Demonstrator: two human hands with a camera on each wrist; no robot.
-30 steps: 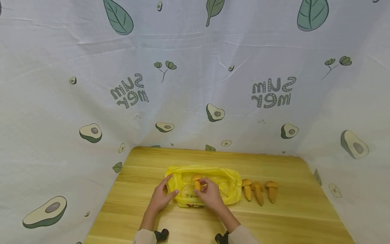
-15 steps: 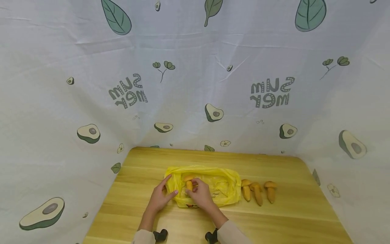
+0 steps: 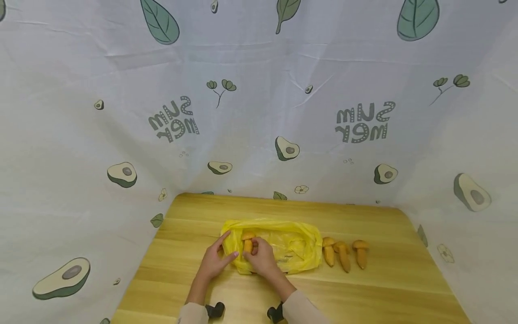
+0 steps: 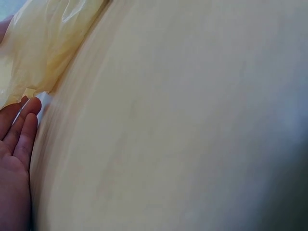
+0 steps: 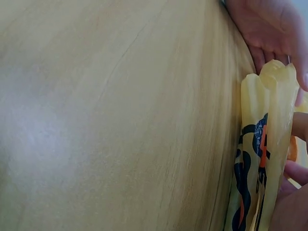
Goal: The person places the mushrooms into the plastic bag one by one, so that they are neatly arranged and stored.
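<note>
An open yellow plastic bag (image 3: 313, 240) lies wide-mouthed on the wooden table. Within its left end my right hand (image 3: 264, 258) pinches an orange-yellow mushroom (image 3: 247, 243) by the stem, cap pointing away from me. My left hand (image 3: 213, 261) rests at the bag's left edge, thumb and forefinger spread along the rim. Its fingers (image 4: 28, 132) look straight in the left wrist view, right beside the bag's film. The right wrist view shows the bag's printed front wall (image 5: 260, 159) hiding most of the mushroom and part of the right hand (image 5: 291, 207).
To the right of the bag lie three more mushrooms (image 3: 328, 252), (image 3: 343, 256), (image 3: 361, 254) in a row on the wooden table (image 3: 384, 288). A white cloth (image 3: 251, 90) printed with avocados and leaves hangs behind and along both sides.
My right hand has carried the mushroom leftward inside the bag, from near its middle to its left end. My left hand stays at the bag's left edge.
</note>
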